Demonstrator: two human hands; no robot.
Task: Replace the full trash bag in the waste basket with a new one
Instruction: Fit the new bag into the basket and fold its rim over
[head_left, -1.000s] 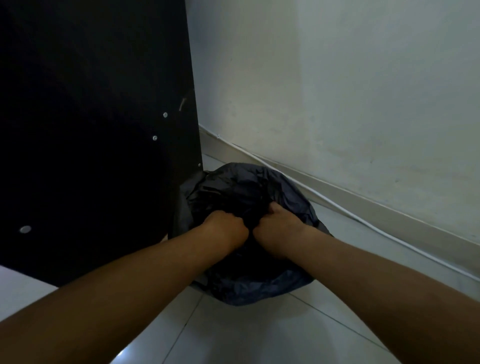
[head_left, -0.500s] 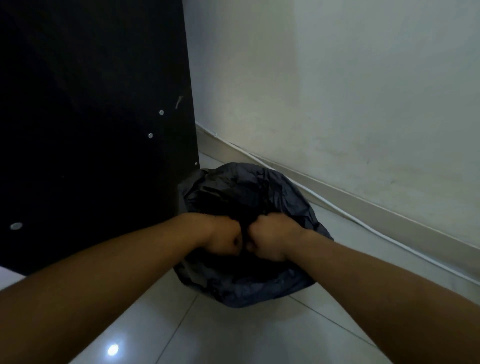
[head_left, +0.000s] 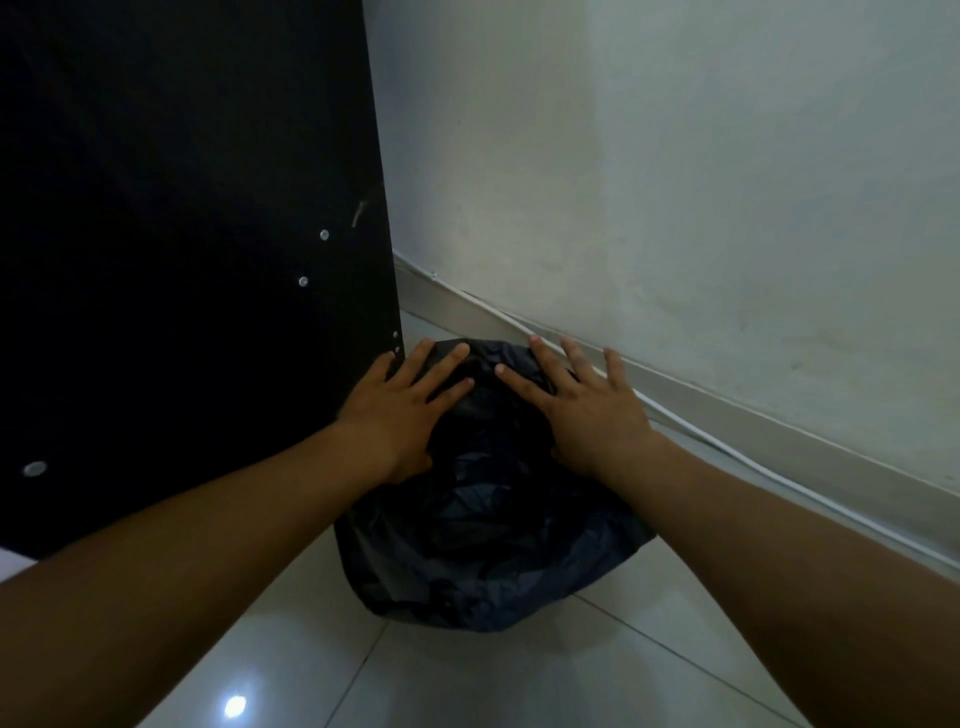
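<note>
A black trash bag (head_left: 483, 551) covers the waste basket on the floor, its plastic crumpled and draped over the rim; the basket itself is hidden under it. My left hand (head_left: 402, 410) lies flat on the bag's far left side with fingers spread and straight. My right hand (head_left: 582, 405) lies flat on the far right side, fingers also spread. Neither hand holds any plastic.
A tall black cabinet panel (head_left: 182, 260) stands directly left of the basket, touching distance from my left hand. A pale wall (head_left: 675, 182) with a baseboard and a white cable (head_left: 727, 447) runs behind and to the right. Glossy white floor tiles (head_left: 467, 686) lie in front.
Both hands were fists gripping the bag's plastic at its middle; they have let go, opened and moved apart and farther back, now lying flat on the bag.
</note>
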